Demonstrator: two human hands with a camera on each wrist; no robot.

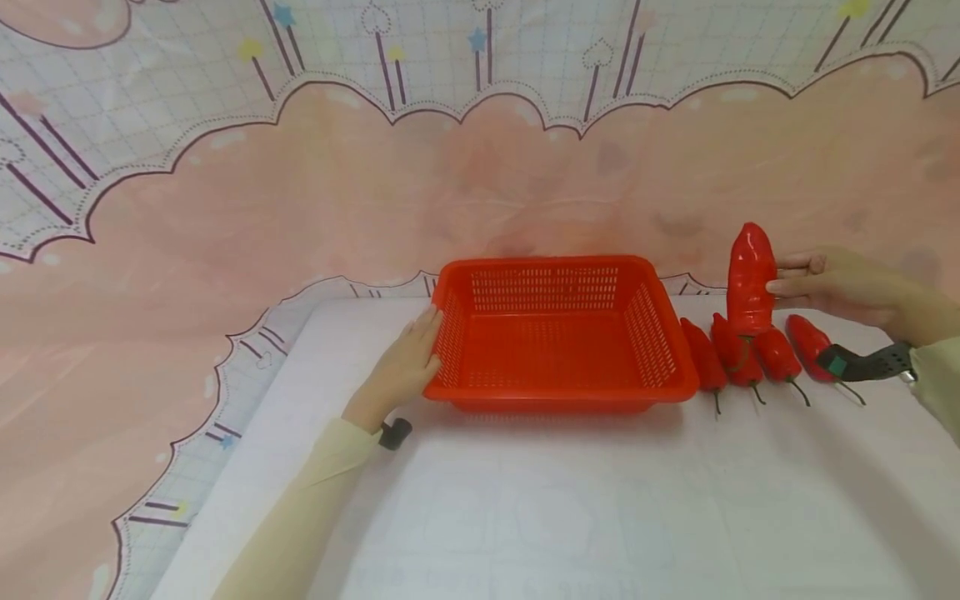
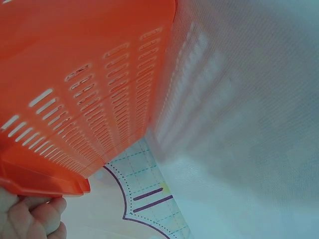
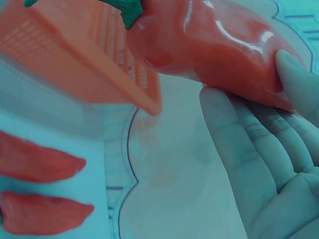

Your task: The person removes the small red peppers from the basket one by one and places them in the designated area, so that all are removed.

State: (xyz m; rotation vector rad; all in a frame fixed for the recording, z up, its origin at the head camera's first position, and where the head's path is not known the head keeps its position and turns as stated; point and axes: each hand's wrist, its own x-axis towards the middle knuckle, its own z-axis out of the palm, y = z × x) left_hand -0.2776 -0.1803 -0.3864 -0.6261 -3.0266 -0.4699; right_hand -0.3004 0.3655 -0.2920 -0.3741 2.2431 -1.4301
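My right hand (image 1: pixel 840 287) pinches a large glossy red pepper (image 1: pixel 750 275) between thumb and fingers. The pepper is raised above the table, its green stem end hanging downward in the head view. In the right wrist view, the thumb lies on one side of this pepper (image 3: pixel 214 45) and the fingers support the other. At the left end of a red plastic basket (image 1: pixel 555 396), my left hand (image 1: pixel 401 362) grips the rim. The left wrist view shows its fingers (image 2: pixel 35 219) bent under the basket's edge. No pepper shows inside the basket.
Several red peppers (image 1: pixel 772 354) with thin green stems lie in a row right of the basket. The white table (image 1: pixel 540 500) extends in front of it. A patterned pink and white cloth (image 1: pixel 375 200) hangs behind. A black strap (image 1: pixel 870 364) circles my right wrist.
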